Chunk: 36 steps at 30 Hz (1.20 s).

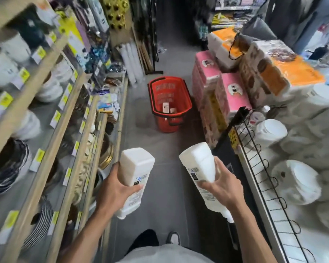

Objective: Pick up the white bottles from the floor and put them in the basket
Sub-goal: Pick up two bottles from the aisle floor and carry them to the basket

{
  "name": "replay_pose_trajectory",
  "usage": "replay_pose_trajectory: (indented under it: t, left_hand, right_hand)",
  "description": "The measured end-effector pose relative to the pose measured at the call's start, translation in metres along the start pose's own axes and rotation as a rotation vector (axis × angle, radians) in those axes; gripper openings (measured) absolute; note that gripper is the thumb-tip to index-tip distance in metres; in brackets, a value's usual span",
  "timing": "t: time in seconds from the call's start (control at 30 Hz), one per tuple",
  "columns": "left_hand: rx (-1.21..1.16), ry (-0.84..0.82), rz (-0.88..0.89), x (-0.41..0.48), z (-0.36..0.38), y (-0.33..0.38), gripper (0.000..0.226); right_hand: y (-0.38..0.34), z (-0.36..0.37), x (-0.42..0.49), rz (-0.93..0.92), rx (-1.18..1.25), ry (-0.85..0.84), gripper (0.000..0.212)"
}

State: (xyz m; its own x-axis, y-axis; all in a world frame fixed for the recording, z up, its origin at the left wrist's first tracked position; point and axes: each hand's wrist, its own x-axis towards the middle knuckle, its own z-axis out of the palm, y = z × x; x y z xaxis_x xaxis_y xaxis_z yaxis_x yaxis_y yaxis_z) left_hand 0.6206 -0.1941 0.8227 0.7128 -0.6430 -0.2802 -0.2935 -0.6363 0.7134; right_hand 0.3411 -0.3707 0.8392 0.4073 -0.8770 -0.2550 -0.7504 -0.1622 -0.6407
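A white bottle [135,175] is gripped in the left hand [115,194], another [201,173] in the right hand [219,188]; thrown toward the far basket [169,103], either could miss.

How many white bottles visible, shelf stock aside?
2. Left bottle in the left hand, right bottle in the right hand. More may lie hidden in the red basket.

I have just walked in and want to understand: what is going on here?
A person stands in a shop. The left hand grips one white rectangular plastic bottle, the right hand grips a second white plastic bottle. The red plastic basket stands on the grey floor ahead, apart from both hands, with a few small items inside. Neither bottle is in it yet.
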Motion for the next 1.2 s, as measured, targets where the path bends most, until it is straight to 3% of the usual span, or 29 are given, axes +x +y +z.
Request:
replay_pose_trajectory:
  t: [0.5,0.9,1.2]
  left_hand:
    - [-0.127,-0.010,-0.049,0.156,-0.033,0.012,0.087]
    - [-0.034,0.045,-0.044,0.279,-0.085,0.046,0.089]
    - [-0.098,0.044,-0.024,0.370,-0.066,0.089,0.093]
  right_hand:
    - [-0.084,0.022,0.139,0.009,-0.091,-0.025,0.085]
    - [-0.151,0.035,0.243,0.011,-0.068,0.010,0.084]
    - [-0.167,0.029,0.347,-0.027,-0.053,0.001,0.082]
